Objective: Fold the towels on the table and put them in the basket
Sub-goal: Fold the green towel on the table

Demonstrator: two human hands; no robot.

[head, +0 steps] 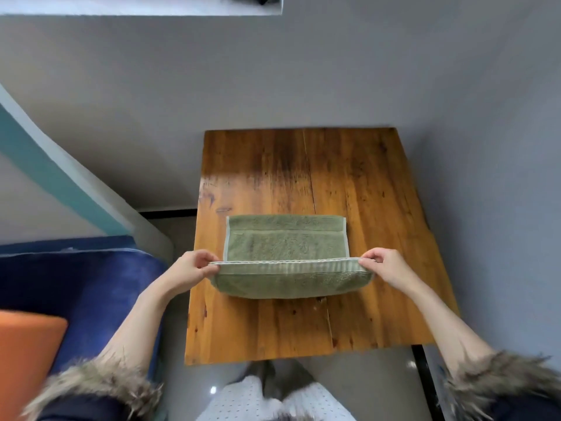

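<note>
A green towel (pixel 285 244) lies across the middle of the wooden table (pixel 358 183). Its near edge is lifted off the table and curls back over the flat part. My left hand (pixel 191 268) pinches the lifted edge's left corner. My right hand (pixel 385 265) pinches its right corner. The edge is stretched straight between both hands. The towel's far end lies flat with a pale hem band. No basket is in view.
A blue sofa (pixel 76 287) with an orange cushion (pixel 27 354) stands left of the table. A grey wall rises behind the table's far edge. My knees (pixel 267 399) show below the table's near edge.
</note>
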